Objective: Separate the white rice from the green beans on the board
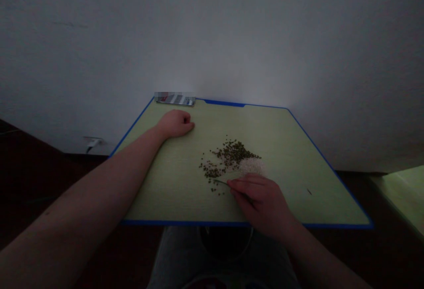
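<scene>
My left hand [175,124] rests in a loose fist on the pale green desk board [165,192], near its back edge, holding nothing. My right hand [260,203] lies at the near side of the board and pinches a thin metal tool [221,183], possibly tweezers. The tool's tip points left, into scattered dark green beans [230,158]. These beans lie in a loose heap beside a small mound of white rice [251,166], which sits just beyond my right fingers.
The board has a blue edge and meets a white wall at the back. A flat object with a blurred label [174,99] lies on the back edge. A plug [93,143] sits low on the wall. A dark speck [309,191] lies on the board's right side.
</scene>
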Demonstrator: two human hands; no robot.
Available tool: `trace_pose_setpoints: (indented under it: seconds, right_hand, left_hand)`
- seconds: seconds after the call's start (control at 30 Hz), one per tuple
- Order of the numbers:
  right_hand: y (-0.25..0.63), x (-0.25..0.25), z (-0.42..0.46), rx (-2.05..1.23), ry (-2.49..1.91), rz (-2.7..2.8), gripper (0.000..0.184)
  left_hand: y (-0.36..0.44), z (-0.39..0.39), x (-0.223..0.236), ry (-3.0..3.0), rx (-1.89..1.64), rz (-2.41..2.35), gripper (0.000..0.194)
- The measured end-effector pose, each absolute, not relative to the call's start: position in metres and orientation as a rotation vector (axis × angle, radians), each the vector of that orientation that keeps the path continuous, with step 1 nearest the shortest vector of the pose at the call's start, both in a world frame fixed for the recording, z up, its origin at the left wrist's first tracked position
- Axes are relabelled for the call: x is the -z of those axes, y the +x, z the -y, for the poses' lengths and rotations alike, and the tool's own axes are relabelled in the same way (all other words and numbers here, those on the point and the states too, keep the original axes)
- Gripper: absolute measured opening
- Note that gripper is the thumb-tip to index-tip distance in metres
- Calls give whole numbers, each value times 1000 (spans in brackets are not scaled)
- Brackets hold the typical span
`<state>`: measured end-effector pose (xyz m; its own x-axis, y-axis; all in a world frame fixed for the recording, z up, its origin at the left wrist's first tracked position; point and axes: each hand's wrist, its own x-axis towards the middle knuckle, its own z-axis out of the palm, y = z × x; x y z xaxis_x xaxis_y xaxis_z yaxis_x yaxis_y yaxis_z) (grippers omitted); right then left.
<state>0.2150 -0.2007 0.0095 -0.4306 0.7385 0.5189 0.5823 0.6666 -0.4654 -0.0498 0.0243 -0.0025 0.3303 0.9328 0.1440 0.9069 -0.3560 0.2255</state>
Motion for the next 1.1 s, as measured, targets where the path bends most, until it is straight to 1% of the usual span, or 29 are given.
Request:
trace_pose_setpoints:
  seconds: [0.2,0.63,1.1]
  right_hand:
    - [211,-10,200,-308,-1000,2136,23]
    - [201,-10,186,-310,-1130,2138,25]
    - [195,-10,177,-454,-1239,2116,26]
  left_hand:
    - [-48,-22,-1,2461,-347,-1757,27]
    - [-50,-26,3,2480,-368,-1742,27]
    - [-49,-23,1,2466,-380,-1724,28]
